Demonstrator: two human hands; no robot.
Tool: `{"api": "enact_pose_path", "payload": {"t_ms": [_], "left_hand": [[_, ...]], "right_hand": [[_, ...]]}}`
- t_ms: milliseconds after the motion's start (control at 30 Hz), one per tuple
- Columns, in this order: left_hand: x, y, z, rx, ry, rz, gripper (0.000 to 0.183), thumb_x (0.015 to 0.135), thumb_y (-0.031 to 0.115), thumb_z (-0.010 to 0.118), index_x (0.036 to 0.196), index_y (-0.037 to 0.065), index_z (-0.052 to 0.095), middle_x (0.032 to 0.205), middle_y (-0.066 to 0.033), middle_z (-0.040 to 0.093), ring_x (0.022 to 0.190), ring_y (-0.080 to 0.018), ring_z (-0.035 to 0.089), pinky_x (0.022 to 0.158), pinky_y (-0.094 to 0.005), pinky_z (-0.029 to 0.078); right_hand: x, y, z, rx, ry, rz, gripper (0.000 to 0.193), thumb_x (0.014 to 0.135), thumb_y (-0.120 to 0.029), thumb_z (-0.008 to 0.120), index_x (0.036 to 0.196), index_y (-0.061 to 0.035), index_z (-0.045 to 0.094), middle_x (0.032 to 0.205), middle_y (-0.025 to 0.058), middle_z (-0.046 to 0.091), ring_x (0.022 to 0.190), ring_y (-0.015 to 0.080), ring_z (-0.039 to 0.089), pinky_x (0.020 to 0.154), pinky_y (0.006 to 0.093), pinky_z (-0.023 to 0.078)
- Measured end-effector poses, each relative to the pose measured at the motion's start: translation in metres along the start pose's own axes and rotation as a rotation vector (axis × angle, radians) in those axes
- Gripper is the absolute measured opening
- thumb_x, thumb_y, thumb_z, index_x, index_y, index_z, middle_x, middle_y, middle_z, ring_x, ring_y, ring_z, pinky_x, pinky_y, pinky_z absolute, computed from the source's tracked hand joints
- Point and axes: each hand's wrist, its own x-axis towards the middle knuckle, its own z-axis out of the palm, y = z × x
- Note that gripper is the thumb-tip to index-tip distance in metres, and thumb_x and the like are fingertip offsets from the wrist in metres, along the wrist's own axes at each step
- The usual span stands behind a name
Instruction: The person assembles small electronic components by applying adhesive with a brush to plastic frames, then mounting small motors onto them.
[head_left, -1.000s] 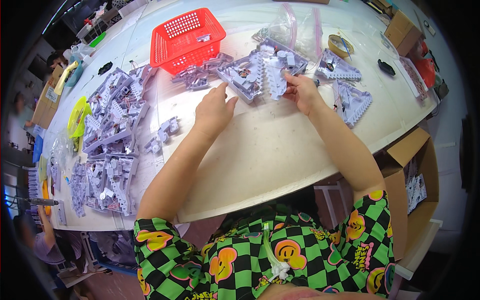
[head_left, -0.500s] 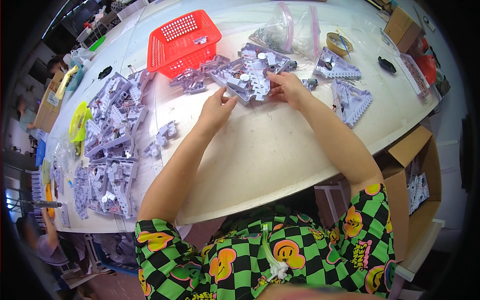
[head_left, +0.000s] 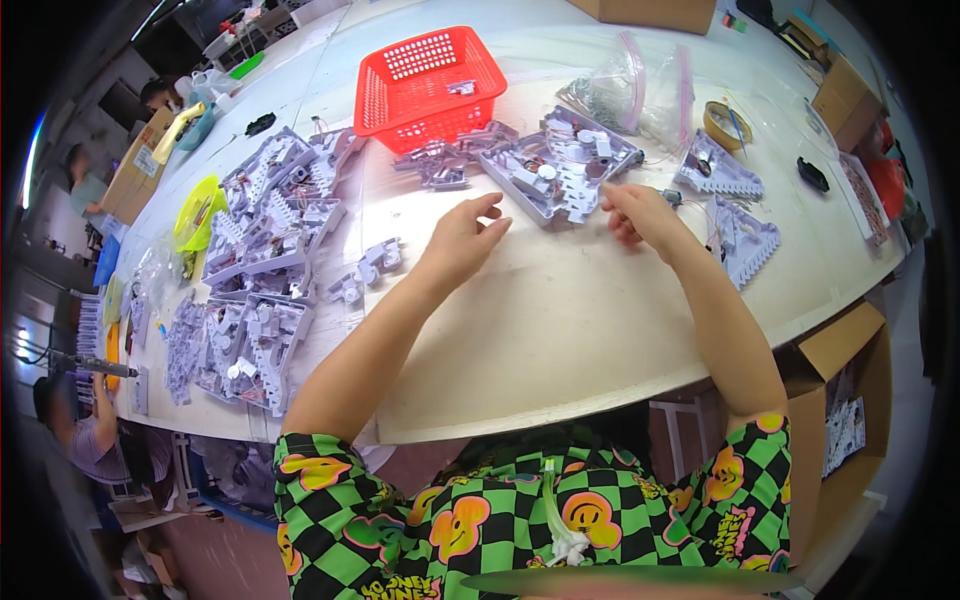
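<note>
My left hand (head_left: 468,238) hovers over the table, left and near of a grey-lavender plastic housing (head_left: 565,165). Its thumb and fingers are apart with nothing between them. My right hand (head_left: 642,215) is at the housing's near right edge, fingers loosely bent and spread. I see nothing in it; whether a fingertip touches the housing, I cannot tell. The housing lies open side up, with a toothed strip, round white parts and thin wires inside. Smaller grey mechanism parts (head_left: 440,165) lie to its left. A small motor (head_left: 670,197) sits just beyond my right hand.
A red perforated basket (head_left: 430,85) stands behind. Stacked housings (head_left: 265,230) crowd the left, with loose grey parts (head_left: 368,270) beside them. Two toothed housings (head_left: 742,240) lie right, below clear zip bags (head_left: 610,90) and a small bowl (head_left: 727,125). An open carton (head_left: 850,390) is lower right.
Both hands have drawn back toward me from the housing, and my left fingers have come off its edge. The whole view has shifted, so the table's things appear farther right.
</note>
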Motion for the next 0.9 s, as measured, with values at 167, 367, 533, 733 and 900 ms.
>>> {"api": "enact_pose_path", "payload": {"t_ms": [167,367,533,733,900], "left_hand": [[0.040,-0.012,-0.069,0.151,0.359,0.203,0.027,0.083,0.018,0.062,0.107,0.006,0.065,0.101,-0.0126,0.065,0.077,-0.0195,0.062,0.072,-0.0315,0.049],[0.119,-0.008,-0.139,0.548,0.452,0.309,0.026,0.082,0.015,0.061,0.106,0.008,0.066,0.097,-0.0169,0.065,0.084,-0.0283,0.064,0.079,-0.0352,0.050],[0.177,-0.018,-0.163,0.712,0.277,0.253,0.029,0.078,0.016,0.065,0.105,0.007,0.066,0.104,-0.0172,0.064,0.090,-0.0287,0.064,0.080,-0.0361,0.050],[0.230,-0.052,-0.170,0.992,-0.283,-0.089,0.063,0.073,0.021,0.072,0.130,0.011,0.049,0.131,-0.0135,0.051,0.122,-0.0276,0.046,0.101,-0.0362,0.039],[0.238,-0.063,-0.150,0.924,-0.484,-0.252,0.052,0.077,0.015,0.065,0.127,0.010,0.053,0.124,-0.0187,0.054,0.117,-0.0266,0.052,0.096,-0.0348,0.042]], "right_hand": [[-0.027,0.005,0.008,-0.048,0.046,-0.191,0.029,0.089,-0.032,0.057,0.079,-0.0046,0.058,0.063,-0.0007,0.053,0.054,0.0057,0.048,0.050,0.0208,0.040],[-0.040,0.006,0.013,-0.201,0.105,-0.423,0.023,0.089,-0.021,0.057,0.075,-0.0032,0.057,0.059,-0.0025,0.049,0.054,0.0052,0.044,0.049,0.0217,0.036],[-0.047,-0.002,0.008,-0.310,0.139,-0.467,0.021,0.087,-0.019,0.059,0.077,-0.0001,0.057,0.058,0.0053,0.050,0.053,0.0119,0.044,0.050,0.0268,0.036],[-0.060,-0.013,0.005,-0.354,0.081,-0.483,0.016,0.085,-0.014,0.060,0.078,0.0004,0.057,0.059,0.0113,0.053,0.052,0.0184,0.048,0.052,0.0301,0.039],[-0.064,-0.014,0.010,-0.357,0.051,-0.509,0.015,0.085,-0.013,0.060,0.079,0.0002,0.057,0.063,0.0122,0.054,0.054,0.0226,0.051,0.053,0.0311,0.041]]}}
